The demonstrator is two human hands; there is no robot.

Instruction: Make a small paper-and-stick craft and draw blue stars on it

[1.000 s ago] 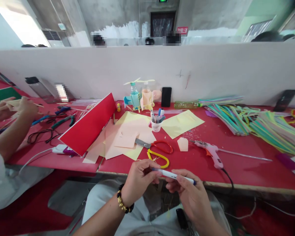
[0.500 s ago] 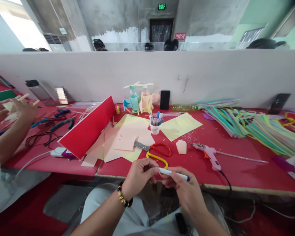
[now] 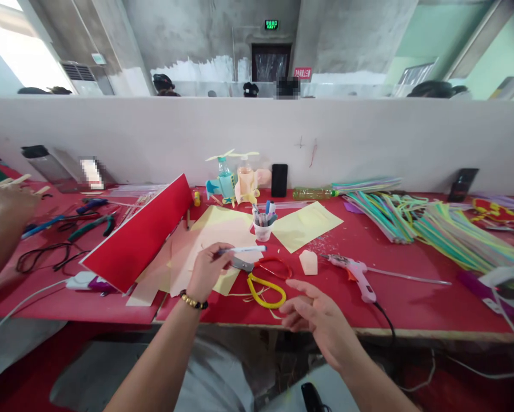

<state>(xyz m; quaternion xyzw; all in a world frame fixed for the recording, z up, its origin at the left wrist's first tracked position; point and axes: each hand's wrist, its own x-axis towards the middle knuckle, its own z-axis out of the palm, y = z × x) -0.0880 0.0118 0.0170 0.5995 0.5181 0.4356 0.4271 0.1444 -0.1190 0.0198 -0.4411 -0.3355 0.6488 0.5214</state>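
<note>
My left hand (image 3: 207, 270) grips a white marker pen (image 3: 244, 249) with a blue end, held level over the pale paper sheets (image 3: 205, 246) on the red table (image 3: 394, 292). My right hand (image 3: 314, 315) hangs open and empty near the table's front edge, fingers spread. Scissors with one red and one yellow loop (image 3: 267, 277) lie just beyond both hands. A white cup of pens (image 3: 262, 224) stands behind the scissors, a short way past the marker's tip.
A pink glue gun (image 3: 354, 272) with its cord lies to the right, beside a small pale paper piece (image 3: 309, 262). A red board (image 3: 139, 234) leans at the left. Coloured straws (image 3: 445, 226) pile at the right. Another person's hand (image 3: 8, 197) works at far left.
My left hand has lifted the marker away from my right hand and carried it forward over the papers. My right hand has let go and opened. The view has shifted slightly.
</note>
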